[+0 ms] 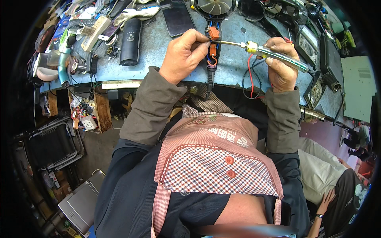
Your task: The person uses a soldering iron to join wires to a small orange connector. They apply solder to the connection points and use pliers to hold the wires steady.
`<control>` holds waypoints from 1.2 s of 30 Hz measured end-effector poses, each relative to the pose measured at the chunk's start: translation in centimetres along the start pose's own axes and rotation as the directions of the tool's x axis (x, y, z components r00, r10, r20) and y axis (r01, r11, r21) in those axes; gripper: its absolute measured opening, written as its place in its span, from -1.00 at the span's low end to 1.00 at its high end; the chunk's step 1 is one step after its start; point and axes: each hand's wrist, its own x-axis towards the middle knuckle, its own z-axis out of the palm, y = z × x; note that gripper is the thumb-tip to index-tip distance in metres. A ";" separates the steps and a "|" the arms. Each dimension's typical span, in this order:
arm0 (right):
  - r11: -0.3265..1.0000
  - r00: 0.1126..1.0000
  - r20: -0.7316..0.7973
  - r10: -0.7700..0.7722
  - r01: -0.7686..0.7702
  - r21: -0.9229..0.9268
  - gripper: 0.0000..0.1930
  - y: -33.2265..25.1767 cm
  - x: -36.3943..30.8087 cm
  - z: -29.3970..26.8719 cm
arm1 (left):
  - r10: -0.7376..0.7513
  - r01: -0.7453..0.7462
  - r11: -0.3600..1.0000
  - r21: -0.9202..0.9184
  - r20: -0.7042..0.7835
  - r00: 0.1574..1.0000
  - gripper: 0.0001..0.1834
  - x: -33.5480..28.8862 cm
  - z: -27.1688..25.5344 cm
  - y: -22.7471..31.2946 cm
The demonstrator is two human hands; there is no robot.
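Left to right across a blue workbench (154, 45), we find a black cylinder (131, 41), a dark phone (177, 18) and the left hand (183, 57), thumb and forefinger pinched together; we cannot tell on what. Beside those fingertips lies an opened black device (216, 18) with orange parts (214, 33). A soldering iron (274, 54) points left toward them, its clear handle held in the right hand's (282, 65) curled fingers.

Right fingers (278, 68) hold a soldering iron (260, 50) (tip near left fingers (197, 38))
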 end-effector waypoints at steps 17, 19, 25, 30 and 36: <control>0.999 1.000 0.002 -0.017 0.016 0.038 -0.65 0.2 -0.3 0.2 | -0.036 0.036 0.999 0.016 0.013 0.999 -0.89 -0.1 -0.2 -0.1; 0.999 0.999 0.012 -0.035 0.035 0.032 -0.64 0.3 -0.3 0.2 | -0.037 0.037 0.999 0.003 0.008 0.999 -0.90 0.0 -0.2 -0.1; 1.000 1.000 -0.009 -0.018 0.018 0.001 -0.66 0.1 -0.4 0.3 | -0.044 0.044 0.999 -0.017 -0.017 0.999 -0.91 0.0 0.0 -0.1; 1.000 1.000 -0.004 -0.026 0.026 -0.006 -0.67 0.2 -0.4 0.2 | -0.042 0.041 0.999 0.019 0.009 0.999 -0.89 0.0 -0.1 -0.2; 0.999 0.999 -0.014 -0.034 0.033 -0.040 -0.66 0.2 -0.6 0.2 | -0.053 0.053 0.998 -0.019 0.016 0.998 -0.89 -0.1 -0.1 -0.4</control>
